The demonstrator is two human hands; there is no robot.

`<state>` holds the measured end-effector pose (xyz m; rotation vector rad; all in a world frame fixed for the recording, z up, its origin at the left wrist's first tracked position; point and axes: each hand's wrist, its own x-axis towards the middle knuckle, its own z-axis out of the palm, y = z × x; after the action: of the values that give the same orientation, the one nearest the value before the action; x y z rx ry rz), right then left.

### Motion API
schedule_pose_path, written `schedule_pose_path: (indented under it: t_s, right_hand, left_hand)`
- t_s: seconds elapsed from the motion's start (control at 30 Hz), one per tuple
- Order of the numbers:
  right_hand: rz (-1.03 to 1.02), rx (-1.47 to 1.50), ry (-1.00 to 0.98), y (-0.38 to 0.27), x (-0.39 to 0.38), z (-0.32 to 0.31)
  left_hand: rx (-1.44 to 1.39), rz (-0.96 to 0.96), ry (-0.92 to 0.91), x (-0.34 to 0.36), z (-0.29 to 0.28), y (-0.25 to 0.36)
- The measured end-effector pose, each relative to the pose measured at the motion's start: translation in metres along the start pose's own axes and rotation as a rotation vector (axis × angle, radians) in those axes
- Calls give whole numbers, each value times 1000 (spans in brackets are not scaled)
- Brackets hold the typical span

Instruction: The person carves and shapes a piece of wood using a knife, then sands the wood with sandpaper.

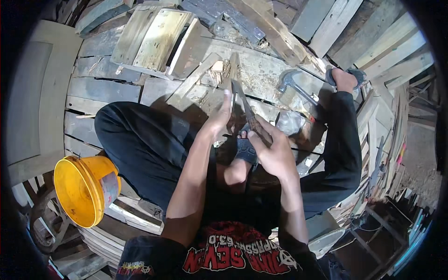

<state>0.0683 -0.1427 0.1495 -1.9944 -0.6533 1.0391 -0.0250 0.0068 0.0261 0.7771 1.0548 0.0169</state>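
My left hand [220,115] is closed around a narrow strip of wood [232,67] that points away from me over the plank floor. In my right hand [275,151] is the handle of a long knife. Its dark blade [242,99] slants forward and left, close beside the strip; I cannot tell whether they touch. Pale chips and a small block [218,66] lie by the strip's far end. Left of them a flat wooden board [193,79] rests at a slant.
A claw hammer [298,87] lies to the right, near a clear plastic bag [290,122]. A slatted wooden piece [156,42] stands at the far left. Beside my left knee sits a yellow bucket [77,191]. Stacked planks [396,46] line the far right. My sandalled foot [246,149] is below the blade.
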Motion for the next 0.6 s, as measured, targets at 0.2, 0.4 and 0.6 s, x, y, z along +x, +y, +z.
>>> schedule_pose_path:
  t_s: [0.2, 0.4, 0.6]
  right_hand:
    - [-53, -237, 99, -9, -23, 13]
    - [66, -81, 63, -9, -13, 16]
    - [60, -197, 155, 1, -36, 35]
  left_hand:
    - [-165, -121, -21, 7, -7, -10]
    - [52, -31, 208, -9, 8, 3]
    - [286, -10, 176, 7, 13, -7]
